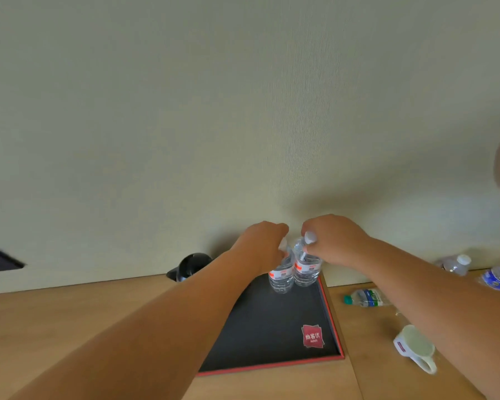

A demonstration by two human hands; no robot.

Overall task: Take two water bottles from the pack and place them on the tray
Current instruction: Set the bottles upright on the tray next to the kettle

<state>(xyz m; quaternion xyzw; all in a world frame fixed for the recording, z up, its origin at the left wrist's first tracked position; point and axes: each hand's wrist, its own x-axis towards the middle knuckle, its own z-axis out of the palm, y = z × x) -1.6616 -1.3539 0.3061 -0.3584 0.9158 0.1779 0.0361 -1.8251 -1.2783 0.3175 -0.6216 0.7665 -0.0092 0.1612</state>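
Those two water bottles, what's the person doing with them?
The person holds one bottle in each hand: the left hand grips the left bottle, and the right hand grips the right bottle. Both stand upright, side by side, at the far corner of the black tray. More bottles and a white mug sit on the table nearby.
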